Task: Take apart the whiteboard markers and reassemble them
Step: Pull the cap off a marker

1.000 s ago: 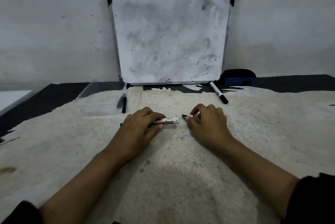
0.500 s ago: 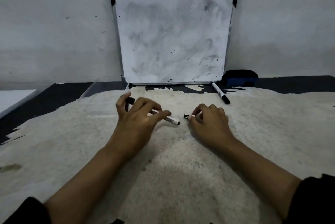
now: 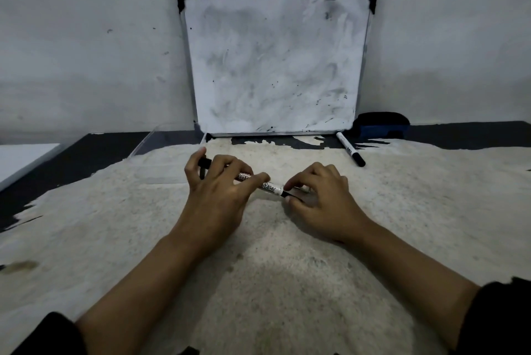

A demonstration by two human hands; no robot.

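My left hand [image 3: 218, 185] grips a white marker barrel [image 3: 268, 186] with black print, tilted down toward the right. Its black rear end [image 3: 204, 163] sticks out behind my fingers. My right hand [image 3: 319, 196] pinches a thin black inner piece [image 3: 293, 196] that meets the open end of the barrel. Whether that piece sits inside the barrel I cannot tell. A second whole marker [image 3: 350, 152] with a black cap lies apart at the back right.
A smudged whiteboard [image 3: 275, 64] leans on the wall. A blue and black eraser [image 3: 380, 124] sits to its right. A clear plastic tray [image 3: 161, 150] lies at the back left. A pale worn mat [image 3: 258, 268] covers the dark table.
My left hand lifted the barrel, turned it and brought its open end to the right. My right hand raised the thin piece to meet it.
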